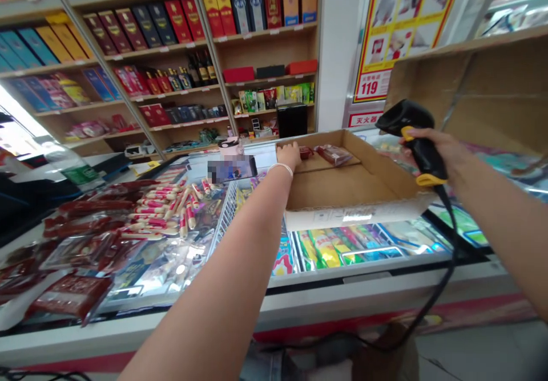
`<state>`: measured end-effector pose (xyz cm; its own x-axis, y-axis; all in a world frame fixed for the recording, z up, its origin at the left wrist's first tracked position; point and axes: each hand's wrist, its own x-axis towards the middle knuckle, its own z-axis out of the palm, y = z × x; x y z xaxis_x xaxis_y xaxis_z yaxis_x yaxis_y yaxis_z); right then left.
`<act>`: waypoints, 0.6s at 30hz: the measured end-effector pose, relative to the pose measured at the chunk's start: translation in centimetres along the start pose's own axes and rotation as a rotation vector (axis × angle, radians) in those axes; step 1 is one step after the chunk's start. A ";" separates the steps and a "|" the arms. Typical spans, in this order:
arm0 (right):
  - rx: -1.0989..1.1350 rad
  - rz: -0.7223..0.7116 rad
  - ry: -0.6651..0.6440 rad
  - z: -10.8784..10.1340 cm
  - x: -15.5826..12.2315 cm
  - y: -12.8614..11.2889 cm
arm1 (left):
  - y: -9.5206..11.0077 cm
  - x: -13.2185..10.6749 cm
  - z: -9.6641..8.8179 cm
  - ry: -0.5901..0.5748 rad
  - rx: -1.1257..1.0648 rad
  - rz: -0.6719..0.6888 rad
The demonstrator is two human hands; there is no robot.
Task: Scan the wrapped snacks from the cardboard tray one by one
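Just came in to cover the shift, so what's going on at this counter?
The person's right hand grips a black and yellow barcode scanner, with its cable trailing down. Their left hand rests on the rim of a cardboard box, which sits on a glass-topped freezer and holds a few red packets. A phone and red-wrapped sausages lie nearby on the freezer.

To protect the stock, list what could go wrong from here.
The cord of the scanner in the right hand droops past the display case front and could snag. Pressing the cardboard box with the left hand might shift it on the case. The phone beside that hand could get knocked.
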<state>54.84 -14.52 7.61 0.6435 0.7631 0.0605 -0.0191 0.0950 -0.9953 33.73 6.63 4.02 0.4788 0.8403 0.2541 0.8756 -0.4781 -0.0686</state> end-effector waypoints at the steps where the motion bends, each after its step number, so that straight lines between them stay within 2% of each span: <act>1: 0.028 0.048 -0.028 0.0 0.2 0.0 | -0.1 0.0 0.2 -0.043 0.007 -0.013; 3: 0.081 0.186 -0.114 -0.2 0.7 0.2 | -0.4 0.1 0.4 -0.106 0.025 -0.019; 6: 0.113 0.230 -0.157 -0.3 1.3 0.7 | -0.5 0.2 0.3 -0.137 0.062 -0.003; 13: 0.140 0.213 -0.146 0.0 1.2 1.3 | -0.3 0.1 0.7 -0.103 0.132 0.021; 18: 0.153 0.171 -0.132 0.4 0.7 1.1 | -0.2 -0.3 0.6 -0.114 0.059 0.006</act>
<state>54.94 -13.67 6.55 0.5160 0.8520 -0.0881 -0.2405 0.0454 -0.9696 33.51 6.64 3.40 0.4857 0.8624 0.1429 0.8731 -0.4706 -0.1274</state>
